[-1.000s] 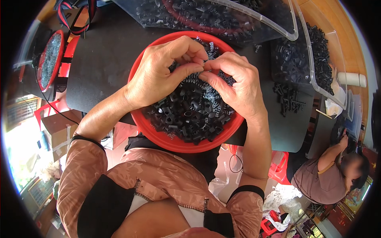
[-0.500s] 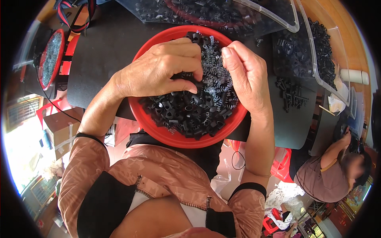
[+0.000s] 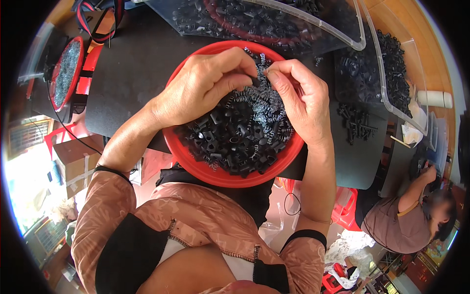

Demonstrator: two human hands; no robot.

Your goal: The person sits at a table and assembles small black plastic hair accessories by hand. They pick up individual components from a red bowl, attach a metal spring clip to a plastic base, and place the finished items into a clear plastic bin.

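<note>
A small black part (image 3: pixel 255 81) is pinched between the fingertips of the left hand (image 3: pixel 203 88) and right hand (image 3: pixel 298 100) above the red bowl (image 3: pixel 196 164) – best kept low over the pile, so drops get caught.

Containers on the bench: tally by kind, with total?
Red round bowls: 2, the red bowl under the left hand and right hand, and a smaller red bowl far left.
Clear plastic bins: 2, a clear bin at top and a second clear bin at right.
Total: 4
</note>
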